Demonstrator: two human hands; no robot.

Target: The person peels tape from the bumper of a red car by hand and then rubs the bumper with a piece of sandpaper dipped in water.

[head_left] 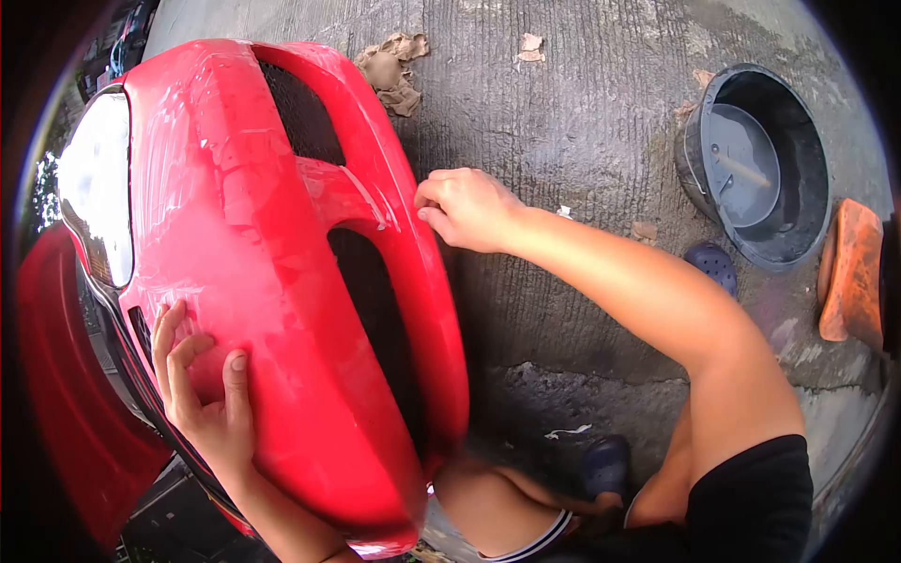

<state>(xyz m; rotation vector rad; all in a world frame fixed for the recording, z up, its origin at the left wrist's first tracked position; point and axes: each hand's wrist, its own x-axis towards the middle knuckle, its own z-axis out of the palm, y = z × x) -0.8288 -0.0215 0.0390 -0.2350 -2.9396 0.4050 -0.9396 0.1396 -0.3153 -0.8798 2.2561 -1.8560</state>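
Note:
A wet red car bumper [253,235] fills the left and middle of the view, with pale smears over its surface. My left hand [208,399] rests on its upper part beside a small dark slot, fingers bent and spread apart. At the bumper's lower lip is my right hand [467,208], its fingers curled and pressed together against or just beside the red edge. Whatever those fingers may hold is hidden. Dark openings [371,310] run through the bumper between my hands. A headlight [99,188] sits at its far left.
On the wet concrete floor [563,122] lie a crumpled brown rag [392,71] and torn scraps [531,47]. A black basin [815,159] with water stands at right, beside an orange block-like object [854,272]. Dark clogs [710,266] are on the ground near my legs.

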